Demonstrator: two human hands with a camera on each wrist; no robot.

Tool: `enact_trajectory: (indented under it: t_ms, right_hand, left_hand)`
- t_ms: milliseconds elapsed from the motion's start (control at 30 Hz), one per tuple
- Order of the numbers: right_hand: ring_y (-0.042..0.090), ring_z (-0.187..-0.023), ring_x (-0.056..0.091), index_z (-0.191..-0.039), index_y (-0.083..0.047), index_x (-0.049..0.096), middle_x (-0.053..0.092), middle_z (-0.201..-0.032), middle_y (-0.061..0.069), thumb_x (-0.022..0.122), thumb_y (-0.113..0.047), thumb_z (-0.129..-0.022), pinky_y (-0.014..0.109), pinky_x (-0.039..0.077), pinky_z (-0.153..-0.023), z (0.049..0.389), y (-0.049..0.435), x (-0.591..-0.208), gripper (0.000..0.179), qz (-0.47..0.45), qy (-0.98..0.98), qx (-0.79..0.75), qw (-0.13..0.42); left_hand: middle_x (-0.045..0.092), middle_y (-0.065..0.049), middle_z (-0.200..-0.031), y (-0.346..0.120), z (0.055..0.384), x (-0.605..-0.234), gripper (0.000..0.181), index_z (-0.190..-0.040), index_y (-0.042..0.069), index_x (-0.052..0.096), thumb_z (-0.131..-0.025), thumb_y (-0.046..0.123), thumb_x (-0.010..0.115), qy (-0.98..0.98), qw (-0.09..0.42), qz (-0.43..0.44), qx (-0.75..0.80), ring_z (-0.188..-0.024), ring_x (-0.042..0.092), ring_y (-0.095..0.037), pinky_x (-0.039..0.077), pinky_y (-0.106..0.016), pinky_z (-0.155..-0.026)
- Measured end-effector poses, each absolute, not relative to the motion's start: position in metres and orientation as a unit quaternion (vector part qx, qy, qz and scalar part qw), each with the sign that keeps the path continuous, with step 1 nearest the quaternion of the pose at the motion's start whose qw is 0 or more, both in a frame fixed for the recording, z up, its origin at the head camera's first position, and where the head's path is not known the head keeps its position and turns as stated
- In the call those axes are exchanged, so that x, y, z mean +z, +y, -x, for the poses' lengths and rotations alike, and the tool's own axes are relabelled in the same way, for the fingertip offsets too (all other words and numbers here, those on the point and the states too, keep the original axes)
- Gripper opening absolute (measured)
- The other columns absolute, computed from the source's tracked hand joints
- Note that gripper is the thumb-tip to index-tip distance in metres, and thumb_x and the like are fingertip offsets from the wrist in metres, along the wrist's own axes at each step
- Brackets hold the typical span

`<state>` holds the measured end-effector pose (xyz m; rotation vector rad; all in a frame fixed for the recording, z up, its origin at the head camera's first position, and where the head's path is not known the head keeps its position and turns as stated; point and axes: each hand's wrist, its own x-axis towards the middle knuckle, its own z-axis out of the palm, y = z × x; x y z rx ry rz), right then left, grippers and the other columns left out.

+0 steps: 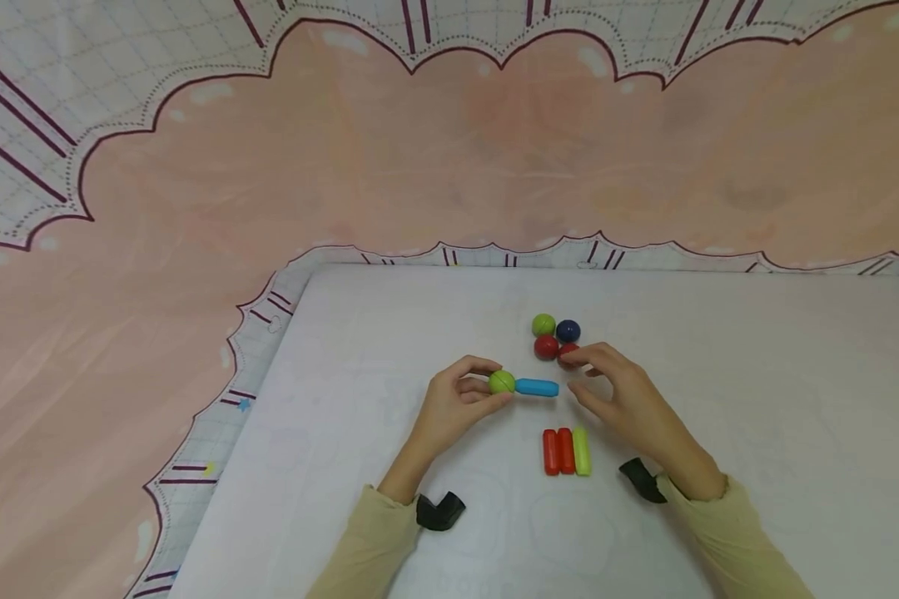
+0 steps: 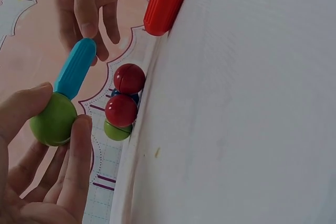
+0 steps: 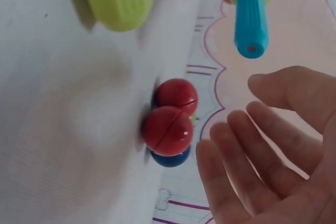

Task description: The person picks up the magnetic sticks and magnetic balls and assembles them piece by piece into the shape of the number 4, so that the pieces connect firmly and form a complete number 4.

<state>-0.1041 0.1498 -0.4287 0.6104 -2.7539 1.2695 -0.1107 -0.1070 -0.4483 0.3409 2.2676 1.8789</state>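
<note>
Pinkish cloth (image 1: 449, 150) with a scalloped, grid-patterned border fills the background; before it extends a white tabletop (image 1: 330, 507). Two sleeved forearms reach in, a black fitting (image 1: 440, 512) at the left wrist and another (image 1: 642, 480) at the right. The right hand (image 1: 625, 399) is released, its fingers parted, just beside the assembly; in the head view its fingertips partly cover one ball. The left hand (image 1: 453, 399) grasps a green ball (image 1: 502, 382) between thumb and fingers, raised over the tabletop. Attached to this ball is a blue rod (image 1: 537, 388), its long axis running crosswise, roughly along the far table edge, free end pointing toward the right hand. Nearer the person, two red rods (image 1: 558, 452) and a yellow-green rod (image 1: 582, 452) lie side by side, pointing away. Beyond the assembly sits a cluster: two red balls (image 1: 546, 347), a dark blue ball (image 1: 568, 331) and a second green ball (image 1: 543, 324).
</note>
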Motion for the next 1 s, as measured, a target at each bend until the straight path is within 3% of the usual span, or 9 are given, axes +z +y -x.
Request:
enact_trajectory:
  t_ms: [267,533,1000]
  right_hand:
    - [0.032,-0.115,0.053,-0.121,-0.002,0.064,0.062,-0.122,0.014,0.072,0.003,-0.086,0.054,0.049,-0.097,0.113,0.151,-0.431,0.036,-0.174,-0.9,0.397,0.035]
    - [0.032,-0.116,0.053,-0.122,0.0,0.064,0.06,-0.124,0.015,0.071,0.002,-0.087,0.052,0.05,-0.097,0.123,0.148,-0.434,0.036,-0.171,-0.901,0.397,0.024]
    - [0.034,-0.119,0.05,-0.125,0.003,0.063,0.058,-0.126,0.016,0.07,-0.002,-0.089,0.053,0.045,-0.104,0.123,0.147,-0.439,0.037,-0.133,-0.92,0.368,0.013]
  left_hand:
    - [0.07,-0.015,-0.11,-0.107,0.112,-0.45,0.039,-0.118,0.003,0.064,-0.083,0.006,0.08,0.756,0.082,-0.119,0.639,-0.086,0.071,-0.017,0.058,-0.024,-0.078]
    - [0.072,-0.012,-0.103,-0.11,0.113,-0.452,0.038,-0.117,0.008,0.065,-0.082,0.009,0.081,0.765,0.081,-0.1,0.631,-0.085,0.071,-0.016,0.058,-0.023,-0.077]
    - [0.071,-0.018,-0.106,-0.108,0.114,-0.452,0.04,-0.119,0.003,0.063,-0.083,0.007,0.08,0.762,0.089,-0.105,0.633,-0.088,0.071,-0.023,0.057,-0.022,-0.077]
